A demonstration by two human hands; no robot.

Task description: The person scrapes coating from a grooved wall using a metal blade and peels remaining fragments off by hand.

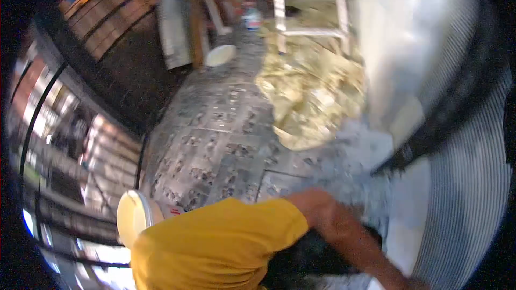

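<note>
Across the bottom reaches my bent arm (349, 231) in a yellow sleeve (215, 241); it appears to be the left one. The forearm slants down to the lower right edge, where the hand is cut off, so what it holds or touches is hidden. My right hand is out of view. Beside the sleeve at the lower left stands a white bucket (153, 209) with a pale yellow inside. Below the arm is a dark, blurred area (312, 255) that I cannot make out.
Crumpled yellowish sheeting (314, 94) covers part of the patterned tile floor (215, 139), with a white ladder (309, 33) standing over it. Farther back are a white oval dish or lid (220, 55) and a bottle (251, 17). Black railings (40, 99) line the left; a pale wall (395, 37) rises right.
</note>
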